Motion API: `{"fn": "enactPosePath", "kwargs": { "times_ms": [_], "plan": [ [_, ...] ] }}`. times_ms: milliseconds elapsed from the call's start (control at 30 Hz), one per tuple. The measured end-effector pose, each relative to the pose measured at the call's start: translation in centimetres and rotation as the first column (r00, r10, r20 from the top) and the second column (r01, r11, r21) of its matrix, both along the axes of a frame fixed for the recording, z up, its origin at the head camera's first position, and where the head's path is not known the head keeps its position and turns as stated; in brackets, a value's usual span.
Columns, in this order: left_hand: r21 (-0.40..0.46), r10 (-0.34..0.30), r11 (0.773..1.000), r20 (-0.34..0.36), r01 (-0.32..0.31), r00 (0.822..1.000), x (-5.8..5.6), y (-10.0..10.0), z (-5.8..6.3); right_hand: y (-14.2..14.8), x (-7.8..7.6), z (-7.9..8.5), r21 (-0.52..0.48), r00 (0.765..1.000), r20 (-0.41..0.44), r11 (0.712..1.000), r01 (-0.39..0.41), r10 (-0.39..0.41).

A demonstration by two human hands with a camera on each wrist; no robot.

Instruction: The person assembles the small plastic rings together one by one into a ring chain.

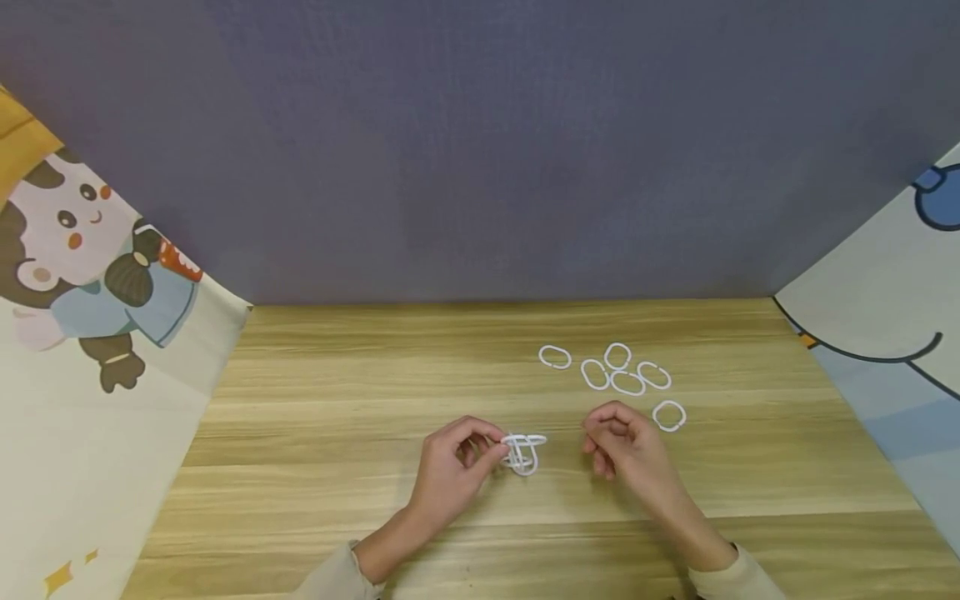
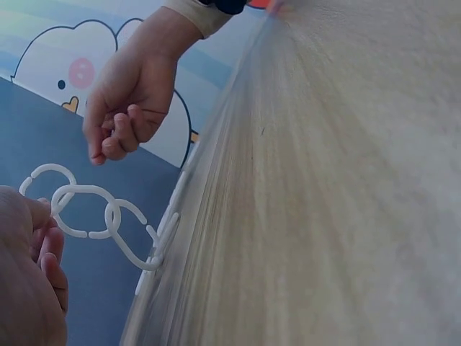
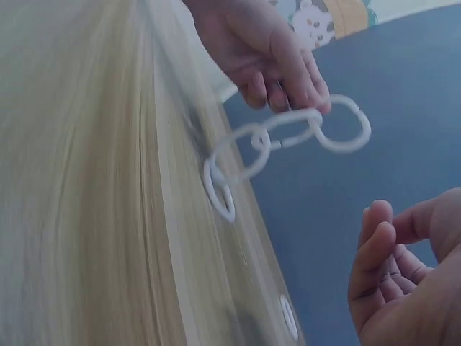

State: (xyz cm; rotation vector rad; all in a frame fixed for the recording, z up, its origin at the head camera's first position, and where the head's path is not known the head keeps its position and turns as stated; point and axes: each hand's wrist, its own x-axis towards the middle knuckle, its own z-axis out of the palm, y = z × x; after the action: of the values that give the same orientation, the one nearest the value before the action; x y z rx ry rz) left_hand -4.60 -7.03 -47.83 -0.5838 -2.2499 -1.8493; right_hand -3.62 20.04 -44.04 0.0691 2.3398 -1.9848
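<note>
White plastic-looking split rings are forming a short four-link chain (image 2: 109,215), which is dangling from the left hand (image 1: 453,467) over the wooden tabletop (image 1: 337,417). Thumb and fingertips are pinching it where an end ring and its neighbour are meeting; which of the two is taking the squeeze, I cannot tell. The right hand (image 1: 626,446) is hovering near the chain, fingers loosely bent, grasping nothing visible. Six loose split rings (image 1: 620,370) are lying beyond, one of them just beside the right hand.

Linking seems to be the step in hand. Working well would probably mean keeping the end ring's gap free of the left fingertips, gripping any added ring opposite its own gap, and easing it through without twisting, since thin plastic could be flexing or slipping. Letting the lower rings hang straight should be preventing tangles.

No brand, label or readable writing is showing; the side panels (image 1: 60,467) are carrying only cartoon pictures.
</note>
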Motion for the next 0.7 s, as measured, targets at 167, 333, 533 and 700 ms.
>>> {"fn": "enactPosePath", "kwargs": {
  "times_ms": [167, 333, 533, 700],
  "plan": [
    [-0.002, 0.0, 1.0, 0.008, 0.0, 1.0, 0.1, -0.1, 0.2, 2.0, -0.5, -0.6, 0.053, 0.998, -0.041, 0.997, 0.057, -0.054],
    [-0.001, 0.006, 1.0, 0.024, -0.006, 1.0, 0.0, -0.2, 0.2, 4.5, -1.3, -1.3, 0.114, 0.991, -0.083, 0.987, 0.11, -0.101],
    [0.006, 0.009, 1.0, 0.033, -0.009, 0.999, 0.0, -0.2, 0.1, 7.7, -2.4, -2.0, 0.171, 0.983, -0.108, 0.972, 0.162, -0.145],
    [0.018, 0.005, 1.0, 0.046, -0.005, 0.999, 0.1, -0.2, 0.3, 10.0, -2.9, -2.3, 0.245, 0.981, -0.116, 0.952, 0.181, -0.157]
  ]
}}
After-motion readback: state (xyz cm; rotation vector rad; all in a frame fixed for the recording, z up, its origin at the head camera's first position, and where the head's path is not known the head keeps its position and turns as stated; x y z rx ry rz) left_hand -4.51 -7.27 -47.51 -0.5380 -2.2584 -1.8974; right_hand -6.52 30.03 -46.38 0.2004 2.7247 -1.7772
